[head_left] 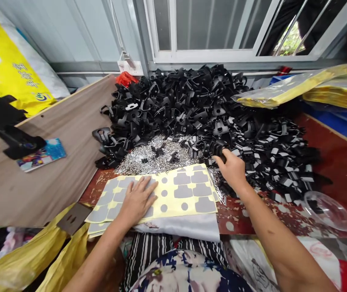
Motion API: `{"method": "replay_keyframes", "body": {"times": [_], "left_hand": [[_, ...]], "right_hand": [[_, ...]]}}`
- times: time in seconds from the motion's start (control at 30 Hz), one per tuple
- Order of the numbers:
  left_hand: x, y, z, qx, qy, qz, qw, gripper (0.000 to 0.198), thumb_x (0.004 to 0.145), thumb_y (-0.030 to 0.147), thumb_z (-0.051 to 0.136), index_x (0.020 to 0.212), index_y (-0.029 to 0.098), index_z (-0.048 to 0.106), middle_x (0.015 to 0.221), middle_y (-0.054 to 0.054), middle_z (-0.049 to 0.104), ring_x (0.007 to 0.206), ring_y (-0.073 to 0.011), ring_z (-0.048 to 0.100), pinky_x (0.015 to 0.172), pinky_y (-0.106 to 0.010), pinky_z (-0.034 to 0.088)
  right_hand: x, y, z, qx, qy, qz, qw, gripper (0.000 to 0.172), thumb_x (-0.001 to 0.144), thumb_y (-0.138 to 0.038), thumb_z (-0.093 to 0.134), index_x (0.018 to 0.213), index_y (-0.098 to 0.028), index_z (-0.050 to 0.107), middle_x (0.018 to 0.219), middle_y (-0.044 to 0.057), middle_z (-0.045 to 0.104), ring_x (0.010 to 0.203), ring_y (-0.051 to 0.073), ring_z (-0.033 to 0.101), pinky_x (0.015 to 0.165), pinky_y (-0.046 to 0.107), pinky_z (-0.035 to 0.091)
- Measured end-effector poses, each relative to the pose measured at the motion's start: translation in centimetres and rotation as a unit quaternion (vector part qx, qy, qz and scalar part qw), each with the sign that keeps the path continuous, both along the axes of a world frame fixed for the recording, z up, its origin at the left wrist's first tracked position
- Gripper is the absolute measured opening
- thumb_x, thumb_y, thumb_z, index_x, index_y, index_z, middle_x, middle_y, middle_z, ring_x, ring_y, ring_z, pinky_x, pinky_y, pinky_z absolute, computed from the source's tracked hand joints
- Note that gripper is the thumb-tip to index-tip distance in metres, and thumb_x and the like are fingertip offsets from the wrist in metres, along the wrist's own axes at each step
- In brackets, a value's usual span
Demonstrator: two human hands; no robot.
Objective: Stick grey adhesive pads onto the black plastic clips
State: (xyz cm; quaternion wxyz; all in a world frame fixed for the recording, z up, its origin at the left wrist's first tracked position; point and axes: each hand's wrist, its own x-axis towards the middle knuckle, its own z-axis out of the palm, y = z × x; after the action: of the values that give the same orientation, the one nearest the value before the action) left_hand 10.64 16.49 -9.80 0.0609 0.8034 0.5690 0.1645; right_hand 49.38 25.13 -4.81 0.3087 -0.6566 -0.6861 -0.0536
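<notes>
My left hand [136, 201] lies flat with fingers spread on a yellow backing sheet [173, 209] of grey die-cut stickers. More sheets lie under it, and a white cloth shows below their near edge. My right hand [232, 168] pinches a small black plastic part [217, 149] at the edge of the heaps; the fingers partly hide its shape. Beyond the sheets lies a mound of small silver metal pins [143, 159], with a few black bits on top. Behind it rises a large heap of black plastic pieces [188, 101].
To the right spreads a pile of small black parts with grey pads [273, 162]. A clear plastic bowl [337, 217] sits at the right front edge. Bagged yellow sheets [334, 91] lie at the back right. A wooden board [54, 190] and a booklet [44, 154] are on the left.
</notes>
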Motion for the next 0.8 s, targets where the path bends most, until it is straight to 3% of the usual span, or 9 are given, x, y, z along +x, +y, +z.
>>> {"method": "replay_keyframes", "body": {"times": [0.1, 0.13, 0.2, 0.27, 0.3, 0.43, 0.57, 0.67, 0.8], "left_hand": [[4.6, -1.0, 2.4, -0.068, -0.244, 0.024, 0.967, 0.048, 0.102, 0.042, 0.058, 0.146, 0.024, 0.064, 0.138, -0.018, 0.069, 0.131, -0.0380, 0.063, 0.113, -0.064, 0.047], [6.6, -1.3, 2.9, -0.119, -0.358, 0.017, 0.926, 0.058, 0.100, 0.043, 0.062, 0.155, 0.026, 0.054, 0.135, -0.017, 0.069, 0.125, -0.0354, 0.066, 0.107, -0.058, 0.053], [10.2, -1.5, 3.6, -0.225, -0.564, 0.005, 0.794, 0.083, 0.094, 0.039, 0.073, 0.166, 0.031, 0.033, 0.126, -0.014, 0.071, 0.112, -0.0292, 0.071, 0.094, -0.045, 0.059], [12.5, -0.8, 3.6, -0.264, -0.687, 0.045, 0.675, 0.088, 0.086, 0.028, 0.078, 0.162, 0.031, 0.034, 0.112, -0.007, 0.071, 0.097, -0.0216, 0.070, 0.082, -0.033, 0.057], [13.0, -0.1, 3.5, -0.255, -0.716, 0.079, 0.645, 0.081, 0.082, 0.023, 0.078, 0.155, 0.029, 0.043, 0.106, -0.004, 0.069, 0.090, -0.0179, 0.068, 0.078, -0.028, 0.055], [12.2, 3.5, 3.6, -0.226, -0.712, 0.131, 0.652, 0.051, 0.074, 0.017, 0.078, 0.120, 0.026, 0.057, 0.095, 0.001, 0.061, 0.076, -0.0112, 0.058, 0.067, -0.021, 0.049], [11.6, 6.2, 3.4, -0.372, -0.677, 0.049, 0.634, 0.060, 0.070, 0.018, 0.079, 0.125, 0.027, 0.057, 0.098, -0.004, 0.066, 0.072, -0.0160, 0.061, 0.056, -0.025, 0.053], [12.1, 7.1, 2.2, -0.424, -0.655, 0.022, 0.626, 0.072, 0.068, 0.017, 0.081, 0.134, 0.027, 0.055, 0.101, -0.007, 0.069, 0.072, -0.0169, 0.062, 0.053, -0.027, 0.056], [12.3, 7.6, 0.3, -0.414, -0.667, 0.009, 0.619, 0.070, 0.070, 0.023, 0.087, 0.132, 0.027, 0.055, 0.102, -0.006, 0.070, 0.074, -0.0169, 0.062, 0.055, -0.031, 0.062]], "right_hand": [[-3.1, -4.5, 0.2, 0.082, -0.015, 0.139, 0.987, 0.024, 0.106, -0.038, 0.063, 0.111, -0.018, 0.076, 0.100, 0.010, 0.079, 0.090, 0.025, 0.069, 0.081, 0.036, 0.050], [-4.6, -6.0, 0.0, 0.090, -0.029, 0.183, 0.979, 0.023, 0.107, -0.035, 0.061, 0.113, -0.019, 0.076, 0.102, 0.009, 0.079, 0.091, 0.024, 0.070, 0.084, 0.037, 0.051], [-7.4, -8.6, -0.8, 0.074, -0.045, 0.245, 0.966, 0.022, 0.108, -0.026, 0.057, 0.113, -0.020, 0.078, 0.098, 0.008, 0.080, 0.088, 0.023, 0.070, 0.084, 0.038, 0.054], [-9.1, -10.3, -2.0, 0.039, -0.005, 0.293, 0.955, 0.026, 0.106, -0.018, 0.054, 0.113, -0.020, 0.079, 0.105, 0.009, 0.080, 0.093, 0.023, 0.072, 0.086, 0.039, 0.058], [-9.4, -10.7, -2.7, 0.020, 0.042, 0.305, 0.951, 0.027, 0.104, -0.016, 0.055, 0.114, -0.021, 0.079, 0.111, 0.009, 0.080, 0.099, 0.023, 0.073, 0.089, 0.040, 0.060], [-7.9, -11.2, -5.4, -0.028, 0.231, 0.222, 0.947, 0.029, 0.101, -0.014, 0.054, 0.118, -0.023, 0.076, 0.120, 0.008, 0.078, 0.111, 0.022, 0.073, 0.095, 0.040, 0.062], [-7.9, -11.4, -7.2, -0.047, 0.173, 0.192, 0.965, 0.032, 0.098, -0.011, 0.050, 0.115, -0.020, 0.075, 0.124, 0.012, 0.075, 0.116, 0.027, 0.068, 0.102, 0.048, 0.058], [-8.8, -11.7, -7.7, -0.061, 0.157, 0.190, 0.967, 0.032, 0.099, -0.010, 0.047, 0.110, -0.020, 0.075, 0.122, 0.012, 0.076, 0.113, 0.028, 0.066, 0.099, 0.049, 0.057], [-7.6, -11.7, -6.3, -0.159, 0.259, 0.235, 0.923, 0.027, 0.101, -0.020, 0.050, 0.104, -0.022, 0.076, 0.118, 0.011, 0.077, 0.113, 0.028, 0.067, 0.100, 0.048, 0.056]]}}
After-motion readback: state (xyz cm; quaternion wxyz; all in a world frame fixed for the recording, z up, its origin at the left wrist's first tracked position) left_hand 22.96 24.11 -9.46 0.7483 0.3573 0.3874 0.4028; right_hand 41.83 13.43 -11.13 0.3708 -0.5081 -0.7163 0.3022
